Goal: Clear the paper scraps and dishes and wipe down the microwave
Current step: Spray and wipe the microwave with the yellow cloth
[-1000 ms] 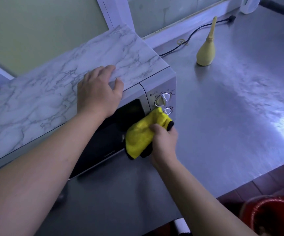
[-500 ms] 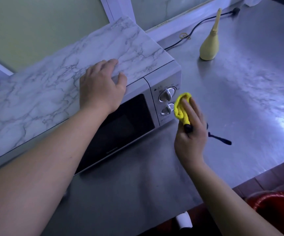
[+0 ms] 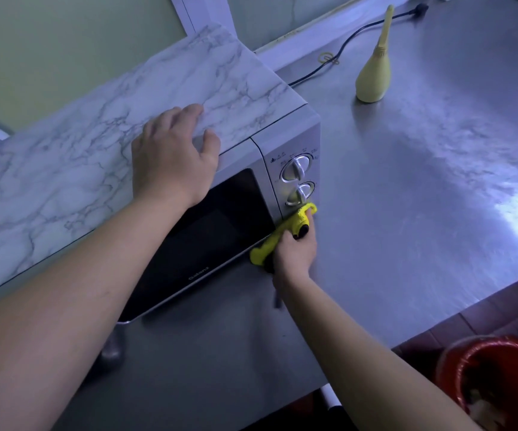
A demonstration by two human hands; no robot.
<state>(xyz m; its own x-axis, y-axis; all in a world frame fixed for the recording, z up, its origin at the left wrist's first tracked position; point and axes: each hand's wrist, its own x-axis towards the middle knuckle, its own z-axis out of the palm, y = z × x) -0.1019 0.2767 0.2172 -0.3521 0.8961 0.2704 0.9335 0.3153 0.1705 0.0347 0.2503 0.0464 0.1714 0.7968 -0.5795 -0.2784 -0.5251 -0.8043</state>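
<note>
Our right hand (image 3: 295,253) is curled tight round one yellow cloth (image 3: 285,233), thumb and fingers bunching it. We press it against the lower right corner of the microwave (image 3: 270,144), just below the lower knob (image 3: 301,193), where the front panel meets the steel counter (image 3: 422,188). A dark part of the cloth shows at our fingertips.

Our left hand (image 3: 174,160) lies flat and relaxed on the marble-patterned top (image 3: 80,169), fingers straight, thumb at the front edge above the dark door, holding nothing.

We count one microwave, two knobs, the upper knob (image 3: 295,171) directly above the lower one, and one cloth. Further out stand one pale yellow bulb-shaped item with a thin neck (image 3: 372,79), upright and well apart from the microwave, and one black cord (image 3: 344,46) trailing along the back wall. One red bucket (image 3: 481,368) sits below the counter's near edge at lower right.

The microwave's right side faces a broad stretch of steel that runs to the counter's near edge, which cuts diagonally across the lower right. The cloth sits on the microwave's bottom front edge, with counter in front of it and to its right.
</note>
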